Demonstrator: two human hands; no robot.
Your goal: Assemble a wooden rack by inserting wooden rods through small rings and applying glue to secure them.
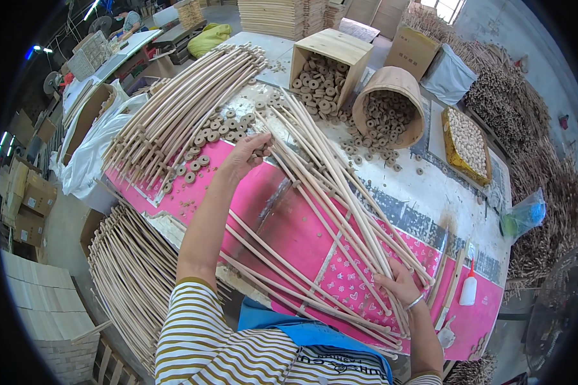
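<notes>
A: How much is judged done?

B: Little, it seems. On the left, a large bundle of curved rods [186, 96] is left lying on the desk [424, 199] beside loose wooden rings [202, 138]. A few rings are pinched in the left hand [247, 154] at the tips of the fanned rods [327, 218].

A: And rightward?

B: The fan's near ends are pressed down under the right hand [398, 282], its fingers closed over them.

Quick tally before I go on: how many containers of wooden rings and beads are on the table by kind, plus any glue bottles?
Square wooden box tipped over, spilling wooden rings: 1
Round wooden bucket tipped over, spilling wooden rings: 1
Yellow-lined tray of pale round beads: 1
White glue bottle with red tip: 1
Total: 4
</notes>
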